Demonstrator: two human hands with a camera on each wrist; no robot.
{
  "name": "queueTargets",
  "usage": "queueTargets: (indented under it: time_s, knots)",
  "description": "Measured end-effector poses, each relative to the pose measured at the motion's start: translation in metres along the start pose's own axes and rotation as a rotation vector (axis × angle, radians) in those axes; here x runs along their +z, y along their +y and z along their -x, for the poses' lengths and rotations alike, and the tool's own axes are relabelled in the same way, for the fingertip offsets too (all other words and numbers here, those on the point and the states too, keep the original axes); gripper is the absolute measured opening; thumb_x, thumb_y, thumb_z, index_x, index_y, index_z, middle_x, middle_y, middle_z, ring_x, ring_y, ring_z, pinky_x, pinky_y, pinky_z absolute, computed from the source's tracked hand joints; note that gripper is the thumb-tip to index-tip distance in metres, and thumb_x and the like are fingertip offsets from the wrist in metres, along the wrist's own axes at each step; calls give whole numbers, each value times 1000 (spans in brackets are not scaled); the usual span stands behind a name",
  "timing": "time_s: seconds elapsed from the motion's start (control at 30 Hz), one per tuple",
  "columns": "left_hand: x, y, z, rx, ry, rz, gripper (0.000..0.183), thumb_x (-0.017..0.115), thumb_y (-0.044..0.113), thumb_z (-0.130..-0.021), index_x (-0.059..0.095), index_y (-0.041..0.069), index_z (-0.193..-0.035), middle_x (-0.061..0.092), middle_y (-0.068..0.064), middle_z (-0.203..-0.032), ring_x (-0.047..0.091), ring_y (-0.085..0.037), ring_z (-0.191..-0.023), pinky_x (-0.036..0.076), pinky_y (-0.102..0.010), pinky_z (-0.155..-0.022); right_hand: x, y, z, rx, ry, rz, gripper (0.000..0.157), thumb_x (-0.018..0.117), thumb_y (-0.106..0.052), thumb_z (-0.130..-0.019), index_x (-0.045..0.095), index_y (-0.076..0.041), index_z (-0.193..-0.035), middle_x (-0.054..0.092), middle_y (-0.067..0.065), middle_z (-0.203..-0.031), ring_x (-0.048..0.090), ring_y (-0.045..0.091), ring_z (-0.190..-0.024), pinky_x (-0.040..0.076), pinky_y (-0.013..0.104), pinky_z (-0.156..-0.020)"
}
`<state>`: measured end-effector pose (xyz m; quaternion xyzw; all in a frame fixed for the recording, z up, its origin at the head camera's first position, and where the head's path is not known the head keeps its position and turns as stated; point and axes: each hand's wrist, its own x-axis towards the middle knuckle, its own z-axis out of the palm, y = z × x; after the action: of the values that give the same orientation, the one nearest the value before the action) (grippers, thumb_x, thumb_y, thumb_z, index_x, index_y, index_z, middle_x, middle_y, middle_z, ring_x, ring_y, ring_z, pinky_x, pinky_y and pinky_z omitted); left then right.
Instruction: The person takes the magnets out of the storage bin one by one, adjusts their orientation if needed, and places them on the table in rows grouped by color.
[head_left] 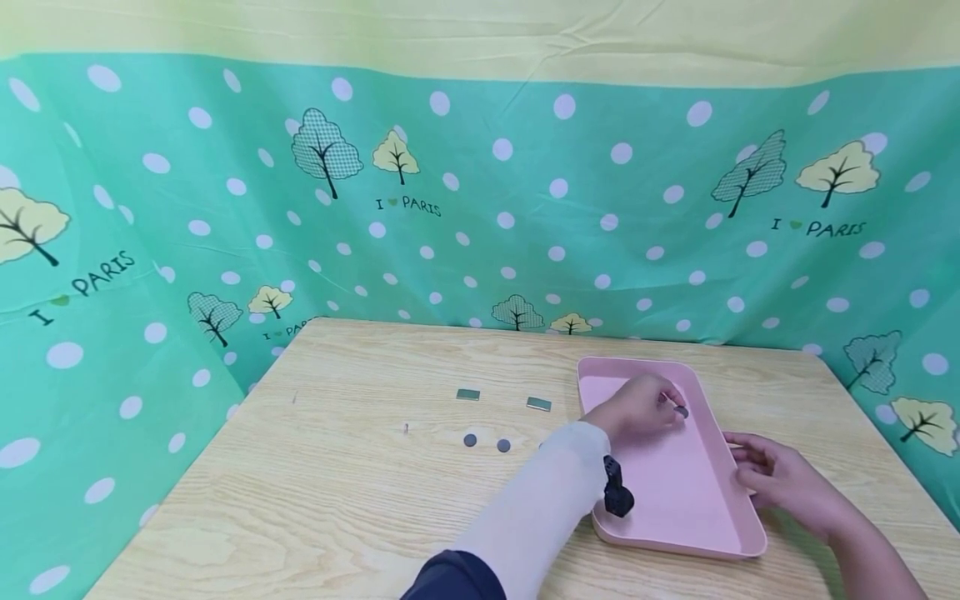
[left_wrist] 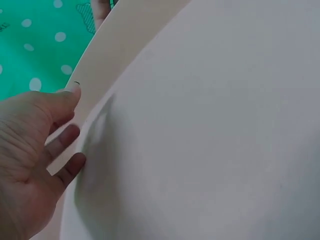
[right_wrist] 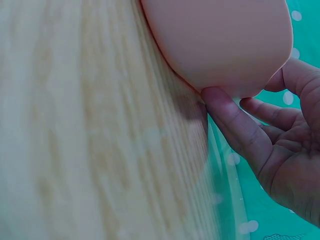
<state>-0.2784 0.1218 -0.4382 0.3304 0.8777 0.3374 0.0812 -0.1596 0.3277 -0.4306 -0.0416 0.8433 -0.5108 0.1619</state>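
Observation:
In the head view my left hand (head_left: 647, 406) reaches inside the pink tray (head_left: 667, 533) and pinches a small dark round disc (head_left: 681, 411) near the tray's far right side. The left wrist view shows this hand (left_wrist: 35, 150) beside the tray wall (left_wrist: 135, 40), a dark sliver of the disc (left_wrist: 76, 83) showing at the fingertips. My right hand (head_left: 783, 479) rests against the outside of the tray's right wall. Seen from the right wrist, that hand's (right_wrist: 285, 135) fingers are extended and spread, touching the tray's outer wall (right_wrist: 225, 45).
On the wooden table (head_left: 315, 500), left of the tray, lie two dark round discs, one disc (head_left: 470, 440) beside the other (head_left: 504, 446), and two green rectangular pieces (head_left: 468, 394). A tiny pinkish piece (head_left: 406, 428) lies farther left. Behind hangs a green dotted curtain (head_left: 465, 208).

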Motion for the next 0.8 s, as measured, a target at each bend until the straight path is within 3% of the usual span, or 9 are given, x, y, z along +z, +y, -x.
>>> queueTargets:
  time_s: [0.4,0.8]
  knots:
    - [-5,3,6,-11,22,82,9,72,9,-88,70,13,-97,60,13,-81,52,5,-74,41,-4,-70,0,0,-1,12,1,13,60,52,-4,-97,23,16,-145,50,32,-126,60,19,-98,58,39,-71]
    - [-23,11,17,146,34,70,14,69,17,-92,70,11,-104,69,9,-91,50,11,-77,44,-6,-76,-1,-1,-1,24,-4,25,59,50,-5,-98,21,16,-145,50,33,-127,60,25,-102,58,39,-72]
